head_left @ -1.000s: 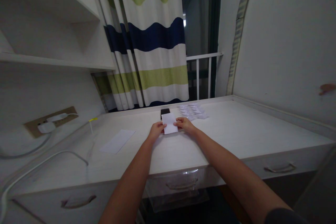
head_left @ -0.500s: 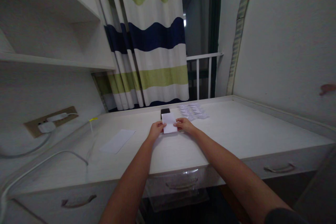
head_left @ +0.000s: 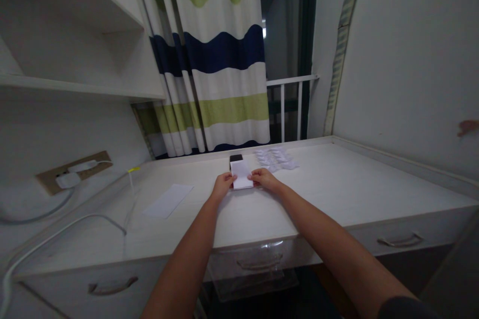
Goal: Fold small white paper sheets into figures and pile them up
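Note:
A small white sheet of paper [head_left: 241, 174] is held upright-long between my two hands, just above the desk's middle. My left hand [head_left: 224, 184] pinches its left edge, thumb on top. On the opposite edge, my right hand [head_left: 263, 179] grips it the same way, fingers tucked behind. A dark phone-like object [head_left: 236, 159] lies just beyond the paper, partly covered by it. Several folded white paper pieces [head_left: 275, 158] sit in rows behind my right hand. To the left, a larger flat stack or sheet of white paper [head_left: 169, 200] rests on the desk.
The white desk [head_left: 337, 184] has drawers with metal handles along its front. A white cable [head_left: 101, 217] runs over its left side, near a wall socket with plugs [head_left: 69, 177]. A clear plastic sheet [head_left: 250, 271] hangs at the front edge. A striped curtain [head_left: 224, 84] hangs behind.
Almost nothing differs. Both hands keep their hold on the paper, and the view has shifted very slightly.

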The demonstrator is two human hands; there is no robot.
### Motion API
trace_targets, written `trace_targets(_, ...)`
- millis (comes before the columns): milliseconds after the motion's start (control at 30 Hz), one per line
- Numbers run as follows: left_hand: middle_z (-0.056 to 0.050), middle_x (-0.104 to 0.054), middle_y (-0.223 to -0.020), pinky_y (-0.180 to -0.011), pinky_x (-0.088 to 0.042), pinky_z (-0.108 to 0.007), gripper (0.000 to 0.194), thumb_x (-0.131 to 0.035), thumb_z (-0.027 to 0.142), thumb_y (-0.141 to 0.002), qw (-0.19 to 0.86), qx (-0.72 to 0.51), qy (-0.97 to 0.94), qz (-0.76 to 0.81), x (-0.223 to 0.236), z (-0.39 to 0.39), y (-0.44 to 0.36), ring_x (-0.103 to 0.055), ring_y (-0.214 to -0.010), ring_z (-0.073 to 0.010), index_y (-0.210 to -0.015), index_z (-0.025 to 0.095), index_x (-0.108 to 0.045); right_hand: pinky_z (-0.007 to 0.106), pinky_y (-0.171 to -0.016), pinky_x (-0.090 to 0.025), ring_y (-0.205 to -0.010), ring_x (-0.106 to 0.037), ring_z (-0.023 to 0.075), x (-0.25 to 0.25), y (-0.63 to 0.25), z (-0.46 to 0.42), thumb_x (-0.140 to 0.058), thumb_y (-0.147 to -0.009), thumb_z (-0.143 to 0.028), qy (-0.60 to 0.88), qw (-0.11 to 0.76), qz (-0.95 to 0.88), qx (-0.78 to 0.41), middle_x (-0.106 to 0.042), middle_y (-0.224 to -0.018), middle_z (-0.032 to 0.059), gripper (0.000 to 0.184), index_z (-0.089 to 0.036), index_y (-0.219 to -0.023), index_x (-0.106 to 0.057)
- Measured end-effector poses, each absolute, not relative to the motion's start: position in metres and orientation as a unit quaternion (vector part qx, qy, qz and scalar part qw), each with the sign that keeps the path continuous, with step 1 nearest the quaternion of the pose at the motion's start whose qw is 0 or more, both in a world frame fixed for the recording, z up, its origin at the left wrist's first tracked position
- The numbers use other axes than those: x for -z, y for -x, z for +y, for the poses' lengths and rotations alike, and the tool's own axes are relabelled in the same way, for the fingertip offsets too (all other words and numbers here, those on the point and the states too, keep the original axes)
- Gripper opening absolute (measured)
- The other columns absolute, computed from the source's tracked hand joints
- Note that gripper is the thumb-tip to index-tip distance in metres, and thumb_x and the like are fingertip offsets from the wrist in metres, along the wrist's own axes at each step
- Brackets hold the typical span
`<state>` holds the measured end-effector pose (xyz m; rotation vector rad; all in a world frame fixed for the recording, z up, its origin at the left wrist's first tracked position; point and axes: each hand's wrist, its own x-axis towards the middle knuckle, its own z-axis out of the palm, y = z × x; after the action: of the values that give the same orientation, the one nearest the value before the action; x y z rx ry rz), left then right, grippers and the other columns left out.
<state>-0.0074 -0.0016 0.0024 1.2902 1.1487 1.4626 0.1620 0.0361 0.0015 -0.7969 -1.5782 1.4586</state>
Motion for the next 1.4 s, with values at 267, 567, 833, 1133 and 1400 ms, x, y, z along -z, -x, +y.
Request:
trace_targets(267, -0.001, -0.059, -0.055, -0.051, -0.043, -0.024, 0.026, -0.068, 0.033, -0.050, 0.403, -0.585, -0.526, 0.468, -0.0019, 0.0003, 0.0093, -0.055, -0.052, -0.0128, -0.060, 0.012, -0.057, 0.020, -0.046, -0.045, -0.040, -0.048, 0.0064, -0.0066, -0.1617, 0.0299, -0.067, -0.060, -0.028, 0.334, 0.385, -0.623, -0.593, -0.048, -0.043, -0.0050, 0.023, -0.014, -0.054, -0.050)
trace_targets(567, 0.000, -0.058, -0.056, -0.051, -0.044, -0.025, 0.029, -0.066, 0.039, -0.051, 0.364, -0.606, -0.531, 0.467, -0.0027, 0.0008, 0.0114, -0.054, -0.052, -0.0130, -0.060, 0.013, -0.056, 0.015, -0.041, -0.043, -0.045, -0.058, 0.0092, -0.0051, -0.1614, 0.0306, -0.063, -0.065, -0.019, 0.329, 0.364, -0.626, -0.606, -0.059, -0.050, -0.0007, 0.014, -0.014, -0.062, -0.049)
trace_targets(833, 0.000, -0.058, -0.057, -0.049, -0.043, -0.024, 0.029, -0.065, 0.039, -0.053, 0.348, -0.605, -0.536, 0.475, -0.0035, 0.0004, 0.0126, -0.054, -0.052, -0.0127, -0.065, 0.014, -0.056, 0.017, -0.044, -0.046, -0.047, -0.059, 0.0104, -0.0060, -0.1606, 0.0286, -0.062, -0.065, -0.016, 0.329, 0.369, -0.619, -0.610, -0.061, -0.052, 0.0002, 0.013, -0.014, -0.063, -0.049)
trace_targets(1133, 0.001, -0.056, -0.054, -0.046, -0.041, -0.022, 0.030, -0.064, 0.041, -0.053, 0.334, -0.605, -0.535, 0.485, -0.0052, -0.0012, 0.0124, -0.051, -0.050, -0.0110, -0.062, 0.014, -0.055, 0.015, -0.039, -0.041, -0.044, -0.057, 0.0091, -0.0008, -0.1609, 0.0362, -0.064, -0.061, -0.014, 0.319, 0.371, -0.624, -0.610, -0.063, -0.056, 0.0021, 0.014, -0.013, -0.065, -0.051)
trace_targets(1400, 0.000, -0.056, -0.054, -0.045, -0.039, -0.021, 0.031, -0.065, 0.041, -0.051, 0.348, -0.595, -0.539, 0.485, -0.0053, -0.0007, 0.0120, -0.051, -0.049, -0.0108, -0.060, 0.014, -0.054, 0.017, -0.046, -0.043, -0.047, -0.055, 0.0082, 0.0000, -0.1604, 0.0371, -0.069, -0.056, -0.022, 0.321, 0.405, -0.616, -0.596, -0.056, -0.052, -0.0027, 0.018, -0.014, -0.062, -0.054)
